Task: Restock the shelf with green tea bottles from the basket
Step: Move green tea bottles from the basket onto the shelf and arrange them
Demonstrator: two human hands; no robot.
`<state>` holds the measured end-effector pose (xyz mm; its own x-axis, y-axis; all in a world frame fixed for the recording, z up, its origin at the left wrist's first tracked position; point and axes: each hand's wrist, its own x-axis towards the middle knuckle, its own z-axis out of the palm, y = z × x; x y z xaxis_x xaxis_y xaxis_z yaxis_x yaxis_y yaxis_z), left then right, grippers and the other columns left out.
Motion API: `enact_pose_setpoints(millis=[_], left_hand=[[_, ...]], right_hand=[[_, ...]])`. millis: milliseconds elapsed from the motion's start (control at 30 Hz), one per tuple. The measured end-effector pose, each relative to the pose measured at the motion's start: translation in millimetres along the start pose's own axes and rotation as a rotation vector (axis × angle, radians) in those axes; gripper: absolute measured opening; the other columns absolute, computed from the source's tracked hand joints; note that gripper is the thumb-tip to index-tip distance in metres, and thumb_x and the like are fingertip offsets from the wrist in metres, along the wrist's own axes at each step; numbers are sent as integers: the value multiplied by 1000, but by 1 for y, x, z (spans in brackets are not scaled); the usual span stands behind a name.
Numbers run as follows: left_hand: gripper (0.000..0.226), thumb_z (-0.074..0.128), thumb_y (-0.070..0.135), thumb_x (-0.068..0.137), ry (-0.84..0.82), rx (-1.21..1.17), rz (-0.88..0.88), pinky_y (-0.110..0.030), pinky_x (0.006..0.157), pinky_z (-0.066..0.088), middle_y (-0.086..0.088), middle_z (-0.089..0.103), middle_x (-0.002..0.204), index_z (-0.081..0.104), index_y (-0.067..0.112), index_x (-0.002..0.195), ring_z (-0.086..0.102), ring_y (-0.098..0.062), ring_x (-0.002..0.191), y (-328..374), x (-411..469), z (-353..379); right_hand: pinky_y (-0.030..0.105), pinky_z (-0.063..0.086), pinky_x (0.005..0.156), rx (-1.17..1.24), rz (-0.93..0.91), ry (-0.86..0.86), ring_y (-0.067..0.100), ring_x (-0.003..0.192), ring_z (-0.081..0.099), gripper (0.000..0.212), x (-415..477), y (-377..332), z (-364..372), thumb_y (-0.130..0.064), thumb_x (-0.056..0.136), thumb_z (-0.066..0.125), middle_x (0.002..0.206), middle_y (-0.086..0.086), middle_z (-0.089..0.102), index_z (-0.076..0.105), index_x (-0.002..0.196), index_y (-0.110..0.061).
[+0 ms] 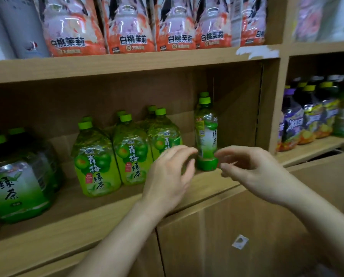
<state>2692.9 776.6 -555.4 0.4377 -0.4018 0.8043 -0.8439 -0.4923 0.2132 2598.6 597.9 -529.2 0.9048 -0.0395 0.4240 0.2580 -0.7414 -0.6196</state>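
Two bare hands are hovering at centre frame in front of the wooden shelf [111, 208]; the left hand [168, 172] is showing its fingers spread and curved, gripping nothing; the right hand [253, 170] is showing its fingers loosely curled, likewise gripping nothing. Between them a slim green tea bottle [206, 134] is standing upright near the front edge of the shelf, right of centre; the left fingertips are lying just beside its lower part, the right fingertips just beside its base; whether either is touching it cannot be told. A second green cap is showing directly behind that bottle. Left of it, squat plum green tea bottles [96, 158] are standing in rows on the same shelf; at the far left of the frame large green tea jugs [17, 182] are standing. Along the top of the frame, orange peach jasmine packs [131, 27] are filling the shelf above. At the right edge, purple-labelled bottles [311, 114] are occupying the neighbouring compartment. Below the shelf, cabinet doors [217, 236] are sitting closed.
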Motion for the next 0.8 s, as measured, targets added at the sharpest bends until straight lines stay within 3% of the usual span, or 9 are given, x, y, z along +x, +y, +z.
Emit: enact_pose_setpoints(millis=[133, 233, 333, 467, 667, 800], left_hand=[[18, 58, 17, 88, -75, -184, 91, -30, 72, 51, 2, 71, 93, 70, 15, 101, 63, -12, 82, 49, -3, 45], [21, 54, 18, 88, -171, -312, 131, -23, 72, 49, 2, 70, 90, 71, 16, 100, 61, -9, 80, 86, -9, 85], [23, 52, 17, 85, -270, -432, 185, -14, 74, 45, 2, 70, 89, 72, 14, 96, 60, -7, 81, 124, -18, 127], [20, 55, 12, 82, -375, -575, 205, -23, 72, 48, 3, 71, 86, 73, 15, 90, 63, -9, 79, 174, -33, 192], [20, 58, 10, 80, -615, -683, 232, -7, 77, 40, 6, 72, 87, 74, 17, 89, 61, -2, 84, 257, -56, 285], [19, 58, 16, 87, -840, -638, 276, -21, 85, 45, 8, 70, 100, 72, 23, 100, 61, -7, 93, 302, -69, 351]], right_hand=[[31, 56, 80, -138, 102, 58, 2, 82, 68, 19, -49, 28, -51, -29, 84, 64, 88, -9, 72, 66, 101, -38], [23, 52, 74, -290, 238, 107, -4, 78, 65, 20, -91, 62, -84, -28, 83, 66, 78, -16, 71, 63, 91, -45], [25, 51, 74, -358, 408, 122, -1, 79, 64, 14, -139, 101, -111, -27, 85, 65, 78, -13, 72, 68, 93, -37], [27, 50, 79, -385, 609, 186, 3, 77, 65, 15, -210, 155, -139, -20, 86, 65, 82, -10, 72, 71, 98, -24], [28, 47, 87, -364, 920, 260, 18, 91, 65, 22, -309, 236, -167, -19, 85, 67, 93, 2, 71, 70, 107, -19], [26, 47, 81, -341, 1064, 214, 22, 92, 64, 37, -349, 288, -183, -27, 86, 67, 97, 3, 65, 61, 121, -20]])
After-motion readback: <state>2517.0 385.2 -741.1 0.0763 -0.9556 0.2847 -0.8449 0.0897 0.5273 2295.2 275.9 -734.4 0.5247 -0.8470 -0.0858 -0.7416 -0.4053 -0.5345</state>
